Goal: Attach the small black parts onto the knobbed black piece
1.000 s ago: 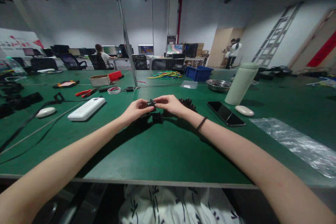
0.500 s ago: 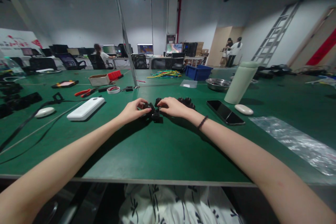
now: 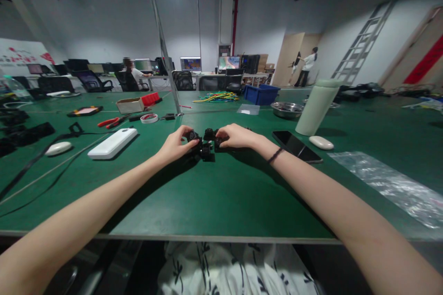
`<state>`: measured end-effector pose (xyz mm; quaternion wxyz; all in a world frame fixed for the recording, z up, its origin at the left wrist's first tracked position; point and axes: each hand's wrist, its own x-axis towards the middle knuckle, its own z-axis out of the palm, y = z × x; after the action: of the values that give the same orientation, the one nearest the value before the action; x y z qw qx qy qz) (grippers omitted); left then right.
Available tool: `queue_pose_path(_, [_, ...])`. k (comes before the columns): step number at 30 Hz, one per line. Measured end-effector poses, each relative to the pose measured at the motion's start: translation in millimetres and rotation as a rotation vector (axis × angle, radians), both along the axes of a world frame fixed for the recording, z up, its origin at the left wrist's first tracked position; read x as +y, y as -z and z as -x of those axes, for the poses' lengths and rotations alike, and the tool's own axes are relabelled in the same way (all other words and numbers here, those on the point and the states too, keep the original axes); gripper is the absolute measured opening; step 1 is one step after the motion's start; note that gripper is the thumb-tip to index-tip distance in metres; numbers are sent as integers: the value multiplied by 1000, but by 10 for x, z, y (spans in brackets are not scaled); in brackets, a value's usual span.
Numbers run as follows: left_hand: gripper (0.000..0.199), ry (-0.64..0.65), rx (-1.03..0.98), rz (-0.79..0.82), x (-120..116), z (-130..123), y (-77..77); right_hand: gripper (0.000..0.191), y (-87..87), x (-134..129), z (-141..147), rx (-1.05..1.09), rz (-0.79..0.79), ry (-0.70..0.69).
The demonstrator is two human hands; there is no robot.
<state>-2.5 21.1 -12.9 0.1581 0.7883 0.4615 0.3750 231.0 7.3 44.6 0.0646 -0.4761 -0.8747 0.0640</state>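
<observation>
On the green table my left hand has its thumb and fingers closed round a black jointed part, whose exact kind I cannot make out. A squarish black block sits at the right end of that part, low on the table. My right hand is a little to the right, its fingers bent down and closed on another small black piece. One more black piece stands between the hands, slightly farther back. The right palm covers most of the black parts behind it.
Left of my hands lies a white power bank, with red-handled pliers behind. On the right are a phone, a pale green bottle, a white oval case and a plastic bag. A metal bowl stands farther back.
My right hand has moved to the right, away from the left hand's part, and now covers more of the black pieces there. The left hand has barely moved.
</observation>
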Motion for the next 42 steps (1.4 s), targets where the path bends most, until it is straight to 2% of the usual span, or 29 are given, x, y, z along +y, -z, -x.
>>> queue_pose_path(6, [45, 43, -14, -85, -3, 3, -17, 30, -79, 14, -9, 118, -35, 60])
queue_pose_path(11, [43, 125, -83, -91, -33, -108, -37, 31, -202, 17, -44, 254, -156, 127])
queue_pose_path(14, [44, 173, -38, -73, -45, -196, -31, 32, -243, 18, -50, 351, -222, 167])
queue_pose_path(17, [40, 177, 59, -59, -41, -253, -16, 30, -235, 24, -40, 425, -223, 184])
queue_pose_path(21, [37, 149, 124, -48, -20, -262, -10, 27, -172, 53, -20, 508, -144, 166])
queue_pose_path(26, [49, 120, -26, -34, 30, -217, -20, 26, -85, 108, 6, 722, 34, 92])
queue_pose_path(32, [66, 318, -239, 72, 46, -196, -35, 28, -2, 82, 78, 892, 279, 8])
queue_pose_path(37, [65, 336, -367, 198, 28, -192, -37, 28, 65, 82, 88, 909, 304, -6])
queue_pose_path(42, [67, 312, -383, 267, 45, -170, -50, 27, 96, 124, 52, 876, 302, 17])
